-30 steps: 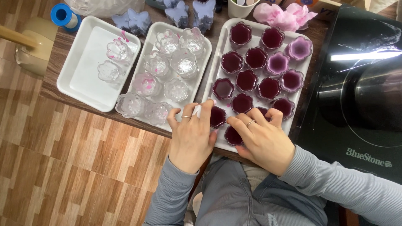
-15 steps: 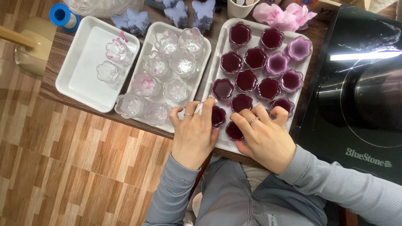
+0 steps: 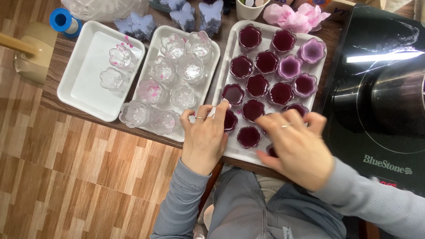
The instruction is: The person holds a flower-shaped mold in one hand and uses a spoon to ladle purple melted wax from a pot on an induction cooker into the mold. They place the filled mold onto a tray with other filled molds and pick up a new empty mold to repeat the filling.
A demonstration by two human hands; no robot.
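Observation:
A white tray (image 3: 231, 48) on the right holds several flower-shaped cups filled with dark purple liquid (image 3: 258, 85). My left hand (image 3: 203, 139) is at the tray's near left corner, fingers curled around a purple cup (image 3: 230, 121) that it half hides. My right hand (image 3: 295, 142) lies with fingers spread over the cups at the tray's near right; it is blurred, and a cup rim (image 3: 271, 152) shows beside its thumb. Between the hands stands an uncovered purple cup (image 3: 249, 136).
A middle tray (image 3: 152, 39) holds several empty clear cups, some with pink specks. A left tray (image 3: 84, 95) has two clear cups. A black induction cooker (image 3: 376, 128) with a dark pot stands at the right. Butterfly moulds, pink flowers and a blue tape roll line the far edge.
My right hand has slid to the right and nearer, uncovering the purple cup in the near row. My left hand has stayed at the tray's near left corner.

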